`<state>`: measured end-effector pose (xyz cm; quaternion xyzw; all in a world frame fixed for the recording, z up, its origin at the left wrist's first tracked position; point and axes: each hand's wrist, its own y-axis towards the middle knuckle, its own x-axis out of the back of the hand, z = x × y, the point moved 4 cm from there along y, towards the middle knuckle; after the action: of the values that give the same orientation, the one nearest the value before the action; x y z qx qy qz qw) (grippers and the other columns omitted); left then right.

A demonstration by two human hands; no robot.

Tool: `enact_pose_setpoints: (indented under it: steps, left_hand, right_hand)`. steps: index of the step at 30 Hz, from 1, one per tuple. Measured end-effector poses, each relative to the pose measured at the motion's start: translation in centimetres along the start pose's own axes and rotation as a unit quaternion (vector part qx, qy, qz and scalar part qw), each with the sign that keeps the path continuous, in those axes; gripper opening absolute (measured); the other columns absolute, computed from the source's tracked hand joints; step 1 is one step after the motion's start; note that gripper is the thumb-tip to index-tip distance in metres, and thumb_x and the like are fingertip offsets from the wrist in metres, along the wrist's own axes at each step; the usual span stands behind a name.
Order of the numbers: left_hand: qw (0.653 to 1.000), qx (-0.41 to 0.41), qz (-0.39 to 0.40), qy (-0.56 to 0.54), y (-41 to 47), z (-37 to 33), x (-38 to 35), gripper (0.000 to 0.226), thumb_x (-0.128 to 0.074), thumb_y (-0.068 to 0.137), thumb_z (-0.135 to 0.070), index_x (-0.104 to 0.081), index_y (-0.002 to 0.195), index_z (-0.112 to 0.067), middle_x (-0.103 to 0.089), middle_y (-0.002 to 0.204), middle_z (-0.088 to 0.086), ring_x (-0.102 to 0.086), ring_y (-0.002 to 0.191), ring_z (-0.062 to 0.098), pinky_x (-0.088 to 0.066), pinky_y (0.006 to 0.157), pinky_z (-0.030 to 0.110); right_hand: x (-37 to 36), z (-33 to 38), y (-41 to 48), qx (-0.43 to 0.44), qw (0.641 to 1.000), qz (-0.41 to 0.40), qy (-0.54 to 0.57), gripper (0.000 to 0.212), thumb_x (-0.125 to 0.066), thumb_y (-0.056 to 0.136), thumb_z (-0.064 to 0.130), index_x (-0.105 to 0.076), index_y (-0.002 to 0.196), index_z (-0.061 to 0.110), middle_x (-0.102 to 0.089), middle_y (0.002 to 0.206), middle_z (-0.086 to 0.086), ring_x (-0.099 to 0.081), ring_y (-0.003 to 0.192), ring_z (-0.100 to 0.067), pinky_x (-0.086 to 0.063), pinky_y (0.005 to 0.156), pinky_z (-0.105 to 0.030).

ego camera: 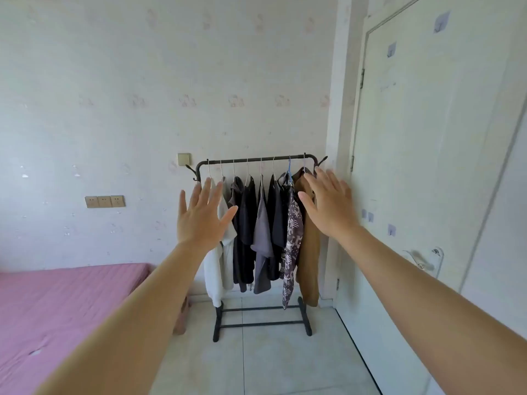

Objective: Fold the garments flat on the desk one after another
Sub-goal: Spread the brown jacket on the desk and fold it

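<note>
Head view: left hand and right hand are being held out, grips wide, before mixed-colour hanging garments on black metal rack.

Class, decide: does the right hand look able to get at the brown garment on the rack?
Probably yes: the open right hand is raised in front of the brown garment, nothing between, though the gap is unclear.

Papered wall, pink bed, white door
</note>
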<state>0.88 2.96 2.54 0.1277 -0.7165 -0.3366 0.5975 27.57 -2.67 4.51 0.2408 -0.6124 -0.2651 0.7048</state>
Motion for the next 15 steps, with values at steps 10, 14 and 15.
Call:
enact_pose_setpoints:
  steps: [10, 14, 15]
  left_hand:
    - [0.994, -0.035, 0.076, -0.064, 4.1, 0.1, -16.1, 0.051, -0.035, 0.099, -0.047, -0.043, 0.139, -0.018, -0.023, 0.157, 0.003, -0.013, 0.146, 0.019, -0.005, 0.119, 0.039]
    - [0.989, -0.038, 0.104, -0.102, 7.1, 1.5, -22.6, 0.044, -0.041, 0.098, -0.042, -0.05, 0.133, -0.015, -0.038, 0.148, 0.004, -0.03, 0.139, 0.021, -0.015, 0.117, 0.036]
    - [0.987, -0.034, 0.113, -0.111, 8.1, 1.9, -24.5, 0.043, -0.043, 0.098, -0.041, -0.052, 0.131, -0.015, -0.041, 0.146, 0.004, -0.033, 0.137, 0.022, -0.018, 0.116, 0.037]
  right_hand:
    - [-13.3, -5.9, 1.0, -0.036, 0.995, 0.088, 0.028, 0.051, -0.034, 0.101, 0.045, -0.04, 0.144, 0.017, -0.035, 0.152, 0.0, -0.027, 0.142, -0.017, -0.022, 0.114, -0.037]
    - [-19.3, -8.3, 3.8, -0.058, 0.99, 0.124, 0.046, 0.048, -0.038, 0.1, 0.044, -0.045, 0.139, 0.017, -0.044, 0.144, 0.001, -0.036, 0.136, -0.016, -0.03, 0.111, -0.037]
    - [-21.0, -9.0, 4.8, -0.068, 0.987, 0.133, 0.052, 0.047, -0.039, 0.1, 0.043, -0.045, 0.139, 0.017, -0.046, 0.144, 0.002, -0.038, 0.135, -0.016, -0.032, 0.11, -0.036]
